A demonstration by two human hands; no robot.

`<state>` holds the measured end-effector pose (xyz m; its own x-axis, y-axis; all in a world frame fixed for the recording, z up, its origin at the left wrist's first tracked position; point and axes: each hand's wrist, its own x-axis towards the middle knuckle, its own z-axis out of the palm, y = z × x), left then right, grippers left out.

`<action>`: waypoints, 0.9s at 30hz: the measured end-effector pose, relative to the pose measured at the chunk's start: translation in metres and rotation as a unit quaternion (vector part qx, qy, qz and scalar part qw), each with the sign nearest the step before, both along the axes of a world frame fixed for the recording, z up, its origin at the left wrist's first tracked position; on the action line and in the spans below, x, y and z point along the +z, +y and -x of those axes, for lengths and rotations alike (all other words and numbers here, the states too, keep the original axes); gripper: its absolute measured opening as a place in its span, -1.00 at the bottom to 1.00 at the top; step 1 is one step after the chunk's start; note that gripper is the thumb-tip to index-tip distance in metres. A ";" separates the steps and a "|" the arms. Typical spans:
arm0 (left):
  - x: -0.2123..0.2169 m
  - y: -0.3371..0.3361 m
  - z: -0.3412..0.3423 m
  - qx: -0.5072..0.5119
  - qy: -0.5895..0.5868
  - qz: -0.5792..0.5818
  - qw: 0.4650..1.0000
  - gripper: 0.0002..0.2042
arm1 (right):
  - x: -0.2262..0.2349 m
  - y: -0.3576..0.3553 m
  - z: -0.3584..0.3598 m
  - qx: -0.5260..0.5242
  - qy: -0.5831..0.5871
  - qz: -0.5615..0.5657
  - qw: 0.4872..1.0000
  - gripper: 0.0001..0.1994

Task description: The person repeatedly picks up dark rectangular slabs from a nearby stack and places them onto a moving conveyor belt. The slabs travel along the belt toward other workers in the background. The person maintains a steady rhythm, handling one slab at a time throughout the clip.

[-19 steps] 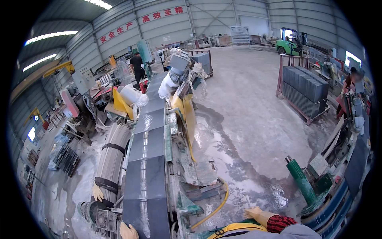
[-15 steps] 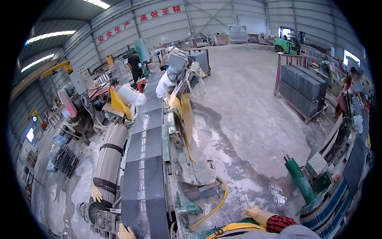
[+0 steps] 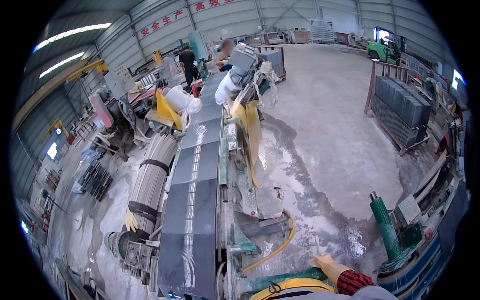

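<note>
My right hand (image 3: 327, 265), in a cream rubber glove with a red-and-black checked cuff, is at the lower edge. Its fingers bend over the end of a green metal bar (image 3: 295, 278) and look closed on it; their undersides are hidden. My left hand is out of view. In front of me dark grey stone slabs (image 3: 192, 205) lie end to end along a conveyor line, wet and shiny down the middle. A loose cream glove (image 3: 131, 220) hangs beside a strapped grey ribbed roll (image 3: 150, 185), above a motor (image 3: 134, 254).
A yellow hose (image 3: 287, 235) curves beside the machine frame over wet floor. A green post (image 3: 385, 232) stands at right. A rack of slabs (image 3: 400, 105) and a green forklift (image 3: 382, 50) are farther off. Two people (image 3: 188, 65) are near the line's far end.
My left hand, earlier on the near slab at the lower edge, has gone out of view. The view has turned slightly left. My right hand stays by the green bar.
</note>
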<state>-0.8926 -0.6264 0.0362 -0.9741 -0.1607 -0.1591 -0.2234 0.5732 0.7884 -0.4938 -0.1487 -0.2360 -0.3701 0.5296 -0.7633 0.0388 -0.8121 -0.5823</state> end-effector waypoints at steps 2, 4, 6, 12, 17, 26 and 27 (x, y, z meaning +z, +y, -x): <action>-0.035 0.012 0.012 0.037 -0.116 -0.231 0.965 -0.65 | 0.002 0.001 0.002 0.018 -0.033 -0.016 0.999 -0.74; -0.056 0.019 0.019 0.071 -0.213 -0.449 0.865 -0.69 | 0.005 0.003 0.009 0.048 -0.065 -0.021 0.996 -0.73; -0.046 0.025 0.011 0.129 -0.245 -0.538 0.796 -0.70 | 0.011 0.003 0.014 0.058 -0.089 -0.030 0.994 -0.75; 0.012 0.059 -0.002 0.229 -0.144 -0.435 0.859 -0.54 | 0.036 -0.008 0.017 0.022 -0.054 -0.017 0.998 -0.76; 0.091 0.087 0.014 -0.033 -0.058 -0.600 0.797 -0.42 | 0.069 -0.018 0.013 -0.015 -0.104 -0.043 0.994 -0.75; 0.085 0.109 0.012 -0.025 -0.146 -0.614 0.775 -0.39 | 0.156 -0.054 0.020 -0.027 -0.024 -0.072 0.997 -0.67; 0.093 0.106 0.005 -0.041 -0.139 -0.610 0.779 -0.37 | 0.174 -0.055 0.022 -0.020 -0.030 -0.078 0.996 -0.66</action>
